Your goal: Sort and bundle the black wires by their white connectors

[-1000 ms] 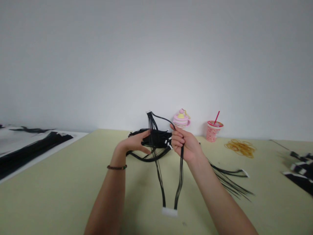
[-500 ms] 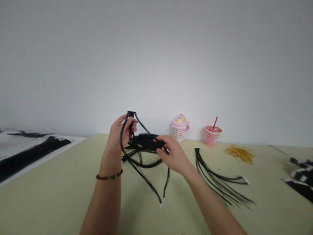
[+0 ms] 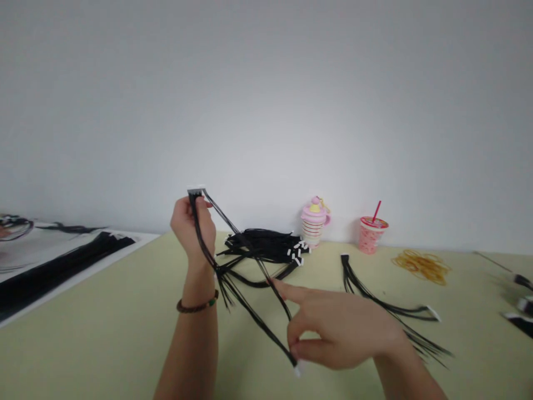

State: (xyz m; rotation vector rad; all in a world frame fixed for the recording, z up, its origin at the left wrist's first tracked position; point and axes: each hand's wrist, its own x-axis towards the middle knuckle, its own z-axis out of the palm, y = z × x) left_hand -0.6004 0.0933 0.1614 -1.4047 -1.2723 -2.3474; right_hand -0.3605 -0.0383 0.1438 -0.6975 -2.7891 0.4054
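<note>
A black wire harness [image 3: 245,305] hangs in front of me between both hands. My left hand [image 3: 194,225] is closed around the wires just below its wide white connector [image 3: 196,188], which points up. At the lower right, my right hand [image 3: 333,328] pinches the harness close to a small white end connector [image 3: 297,369], its index finger stretched out along the wires. Behind the held wires lies a pile of black harnesses [image 3: 262,244] with white connectors. One more black harness [image 3: 375,303] lies spread on the table, partly hidden by my right hand.
A pink cup-shaped trinket [image 3: 312,225] and a pink cup with a straw [image 3: 370,236] stand by the wall. Yellow rubber bands [image 3: 421,266] lie at the right on the table [image 3: 125,333]. Long black wires [image 3: 62,272] lie on a white surface at the left.
My right hand has left the bundle at the pile and moved down toward me to the harness's lower end. My left hand has shifted left with the wide connector.
</note>
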